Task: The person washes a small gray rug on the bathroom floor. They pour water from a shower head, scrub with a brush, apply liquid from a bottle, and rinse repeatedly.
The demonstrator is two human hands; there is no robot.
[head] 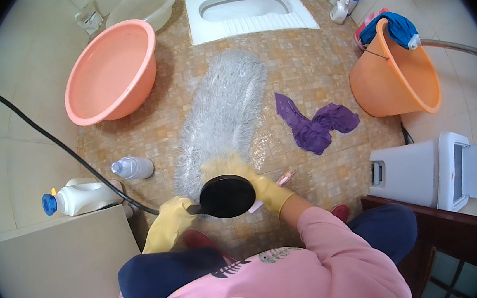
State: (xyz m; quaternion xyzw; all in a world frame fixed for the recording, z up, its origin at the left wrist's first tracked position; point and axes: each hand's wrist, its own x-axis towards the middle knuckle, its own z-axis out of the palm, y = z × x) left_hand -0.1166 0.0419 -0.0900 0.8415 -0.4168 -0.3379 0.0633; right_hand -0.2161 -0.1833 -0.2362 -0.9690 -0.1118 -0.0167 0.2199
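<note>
My left hand (168,221), in a yellow rubber glove, grips the handle of a black shower head (227,196) on a black hose (61,145). The shower head's round back faces me. My right hand (265,190), also gloved in yellow, is at the near end of a long grey shaggy rug (222,106) that lies wet on the floor. Motion blur and the shower head hide its fingers. A pale pink piece (255,206) shows below that hand; its kind is unclear. Right of the rug lies a crumpled purple cloth (317,126).
A pink basin (113,73) leans at left, by a clear bottle (133,167) and a white jug (87,197). A squat toilet (251,28) lies ahead. At right are an orange bucket (372,85) with a blue mop (401,29) and a white bin (413,169). A small pink object (286,178) lies nearby.
</note>
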